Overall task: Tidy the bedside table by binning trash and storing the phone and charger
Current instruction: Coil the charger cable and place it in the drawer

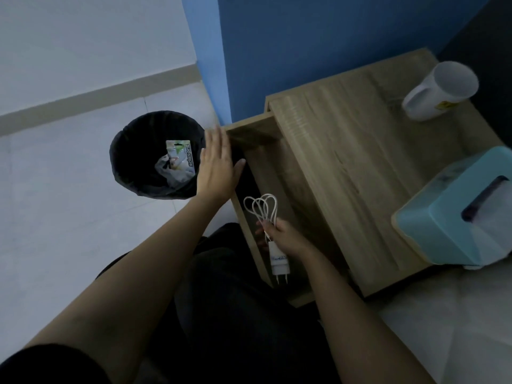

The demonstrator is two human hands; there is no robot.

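Dark-clothed knees fill the bottom of the view, both bare forearms reaching up from them. Right hand (285, 239): grip closed around a white charger (279, 261), looped cable (260, 207) fanning out above the fingers, plug body hanging below with its two prongs pointing down. It hangs over the open drawer (279, 176) of the wooden bench (360, 151); drawer interior dark, contents not readable.

Left hand (219, 164): grip wide, fingers flat and spread, holding nothing, palm laid against the drawer's outer front edge up and left of the right hand.

Left of that hand, just beside it: round black bin (133, 162) on the floor, lined with a dark bag, with a printed card package (181, 153) and crumpled pale wrapping inside.

Up and right of the grips, on the bench top: white mug (440, 90) at the far corner, handle facing left. Nearer right edge: teal tissue box (454, 217), dark slot on top.

Behind the bench, blue wall (304, 51). Floor (55, 217) of pale tiles, with a beige skirting along a white wall at upper left. Light is dim.
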